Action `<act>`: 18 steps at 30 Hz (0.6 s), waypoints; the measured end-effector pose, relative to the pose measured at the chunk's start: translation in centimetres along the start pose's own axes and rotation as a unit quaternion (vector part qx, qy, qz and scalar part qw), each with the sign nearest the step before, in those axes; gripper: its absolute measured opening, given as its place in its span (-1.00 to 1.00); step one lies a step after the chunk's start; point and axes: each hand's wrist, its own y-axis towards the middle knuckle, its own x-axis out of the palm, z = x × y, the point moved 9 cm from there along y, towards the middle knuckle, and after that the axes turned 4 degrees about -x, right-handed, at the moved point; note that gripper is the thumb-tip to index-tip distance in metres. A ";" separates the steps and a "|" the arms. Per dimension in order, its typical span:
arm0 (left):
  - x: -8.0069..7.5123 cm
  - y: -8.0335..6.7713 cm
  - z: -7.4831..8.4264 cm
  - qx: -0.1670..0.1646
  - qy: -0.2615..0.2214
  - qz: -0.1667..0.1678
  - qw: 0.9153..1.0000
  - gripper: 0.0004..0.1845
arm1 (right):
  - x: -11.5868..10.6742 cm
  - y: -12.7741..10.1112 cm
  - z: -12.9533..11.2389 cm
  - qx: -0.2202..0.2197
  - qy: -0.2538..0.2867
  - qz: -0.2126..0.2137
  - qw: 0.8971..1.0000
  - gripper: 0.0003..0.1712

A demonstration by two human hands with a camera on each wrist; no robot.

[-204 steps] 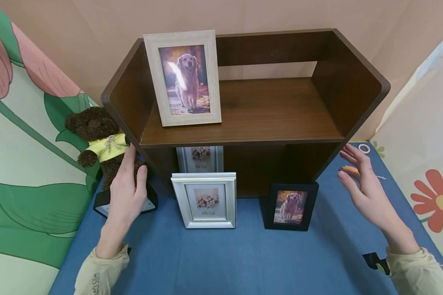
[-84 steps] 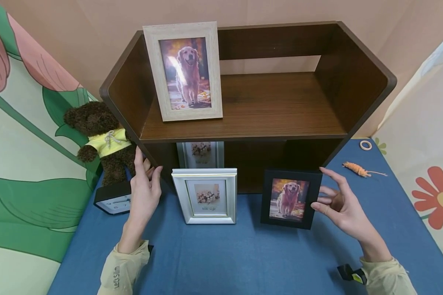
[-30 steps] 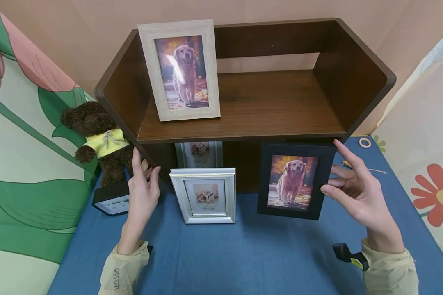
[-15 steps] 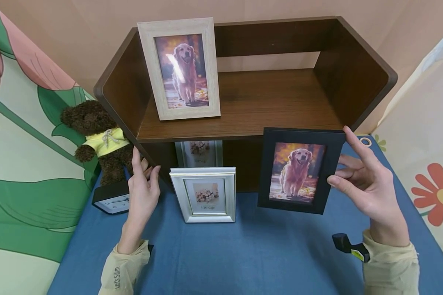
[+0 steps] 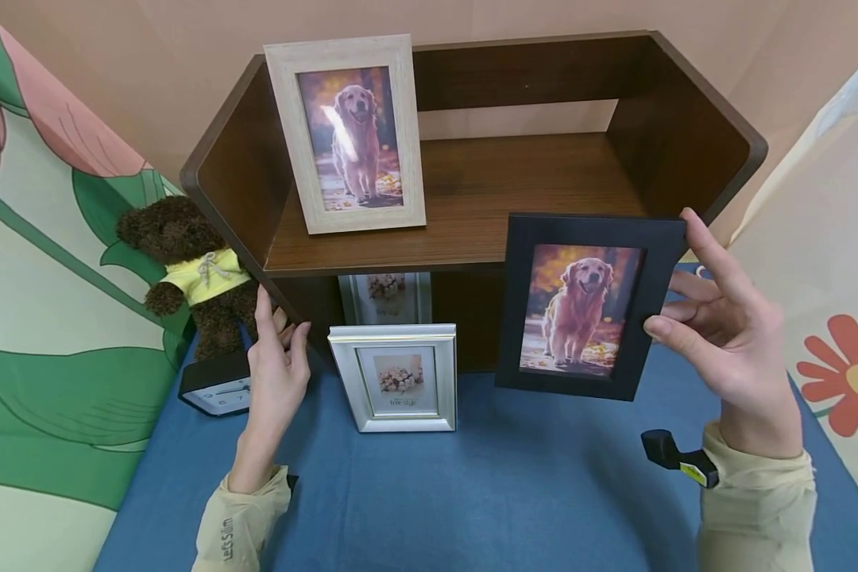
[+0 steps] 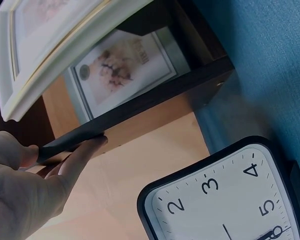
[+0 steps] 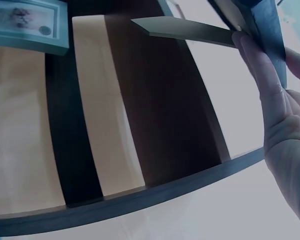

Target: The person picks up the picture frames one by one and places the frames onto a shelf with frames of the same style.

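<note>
My right hand pinches the right edge of a black photo frame with a dog picture. The frame is off the table, slightly tilted, in front of the upper shelf's front edge. In the right wrist view its stand leg juts out from the back. My left hand grips the left side panel of the dark brown shelf unit; the left wrist view has thumb and fingers on opposite faces of that panel. A whitewashed photo frame stands at the left of the upper shelf.
A silver photo frame stands on the blue-covered table, before another silver frame in the lower compartment. Left of the unit are a teddy bear in a yellow top and a black clock. My right hand partly hides a ring.
My right hand took hold of the black frame by its right edge and lifted it off the table, up towards the upper shelf. My left hand shifted right to the side panel and stays there.
</note>
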 end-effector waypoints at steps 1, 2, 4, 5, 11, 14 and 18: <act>0.0 0.0 0.0 0.000 0.000 0.000 1.000 -0.13 | 0.0 0.2 -0.1 0.000 0.001 0.002 1.000 -0.10; 0.0 0.0 0.0 0.000 0.000 0.001 1.000 -0.13 | 0.0 0.4 -0.1 0.003 0.000 0.006 1.000 -0.10; 0.0 -0.1 0.0 0.001 0.002 0.002 1.000 -0.13 | 0.0 0.7 -0.2 0.008 0.000 0.011 1.000 -0.10; 0.0 -0.1 0.1 0.002 0.003 0.002 1.000 -0.14 | 0.0 0.8 -0.2 0.011 -0.001 0.014 1.000 -0.10; 0.1 -0.2 0.2 0.007 0.012 0.003 1.000 -0.14 | -0.1 1.5 -0.3 0.025 0.016 0.036 0.999 -0.08; 0.1 -0.1 0.1 0.009 0.012 0.004 1.000 -0.14 | -0.2 1.9 -0.4 0.026 0.024 0.052 0.998 -0.08; 0.0 -0.1 0.1 0.012 0.014 0.007 1.000 -0.15 | -0.4 2.7 -0.6 0.010 0.053 0.065 0.996 -0.07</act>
